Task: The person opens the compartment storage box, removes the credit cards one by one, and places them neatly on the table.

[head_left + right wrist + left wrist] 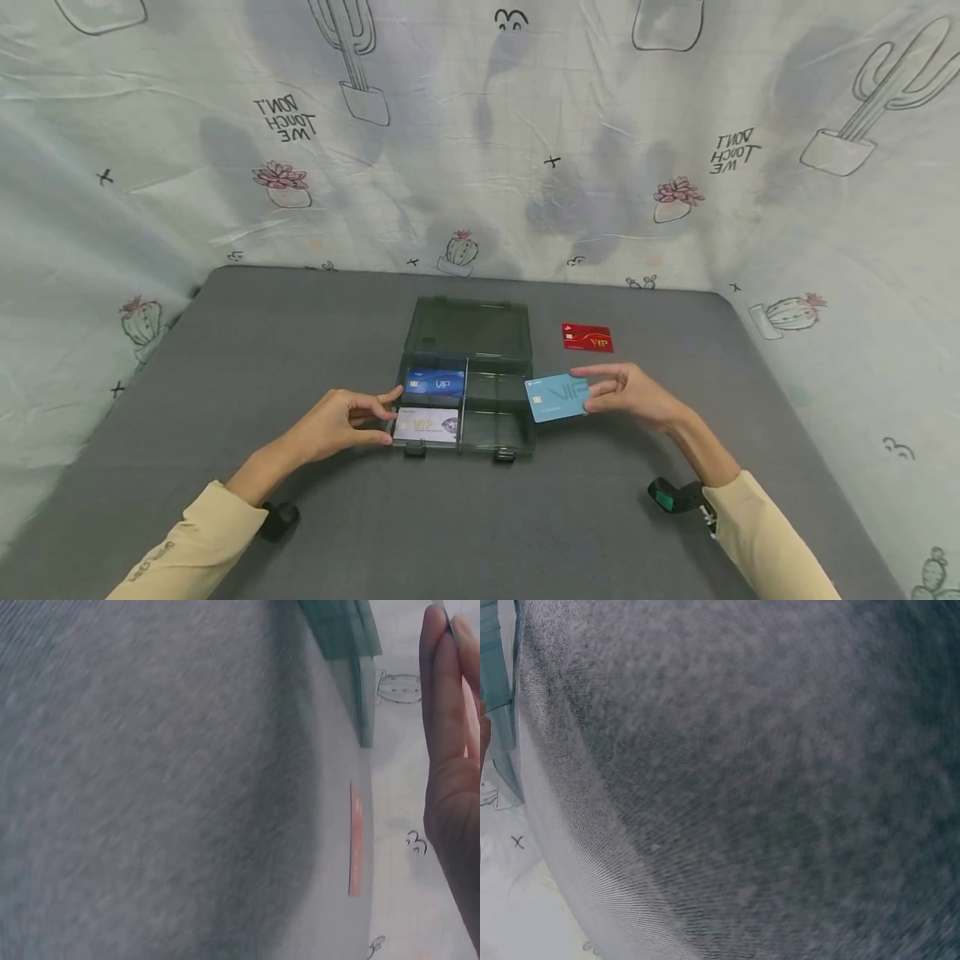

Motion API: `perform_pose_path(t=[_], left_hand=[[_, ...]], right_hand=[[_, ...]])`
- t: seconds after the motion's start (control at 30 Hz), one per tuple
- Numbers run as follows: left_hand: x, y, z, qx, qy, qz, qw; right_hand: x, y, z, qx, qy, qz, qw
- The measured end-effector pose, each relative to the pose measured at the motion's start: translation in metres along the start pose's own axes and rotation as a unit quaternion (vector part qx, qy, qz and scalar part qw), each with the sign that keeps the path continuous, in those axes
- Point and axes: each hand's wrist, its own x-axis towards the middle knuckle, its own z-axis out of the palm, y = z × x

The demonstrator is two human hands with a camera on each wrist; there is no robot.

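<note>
A dark translucent plastic box (pixel 495 433) lies with its lid (pixel 471 329) folded back. In its left compartments are a blue VIP card (pixel 435 383) at the back and a white VIP card (pixel 426 424) at the front. My left hand (pixel 333 425) holds the box by its left rim, fingers and thumb curved along the edge. A light-blue VIP card (pixel 557 397) is pinched between the thumb and fingers of my right hand (pixel 630 396), tilted, close by the box's right side. In the right wrist view only the card's thin edge shows at the fingertips.
A red VIP card (pixel 587 337) lies on the grey table (pixel 315 325), right of the lid. The box's two right compartments show no card. Patterned white cloth (pixel 480 150) hangs behind the table and along both sides.
</note>
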Motion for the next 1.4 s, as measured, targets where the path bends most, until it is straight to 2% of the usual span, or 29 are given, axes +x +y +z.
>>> perform_pose_path(t=[0.2, 0.33, 0.57, 1.07, 1.4], left_hand=[[-0.001, 0.001, 0.0, 0.006, 0.003, -0.001, 1.0], [-0.002, 0.001, 0.001, 0.006, -0.001, -0.004, 1.0], [-0.002, 0.001, 0.001, 0.009, 0.002, -0.002, 1.0], [-0.003, 0.003, 0.003, 0.012, -0.001, -0.009, 0.9999], [-0.005, 0.002, 0.004, -0.001, 0.001, -0.004, 1.0]], right_hand=[[-0.004, 0.005, -0.007, 0.005, -0.025, -0.033, 0.9991], [-0.01, 0.005, -0.015, 0.003, -0.024, -0.042, 0.9988], [-0.019, 0.006, -0.037, -0.014, -0.004, -0.015, 0.9998], [-0.042, 0.029, -0.087, -0.031, 0.033, 0.039, 0.9982], [-0.051, 0.04, -0.115, -0.039, 0.092, 0.068, 0.9926]])
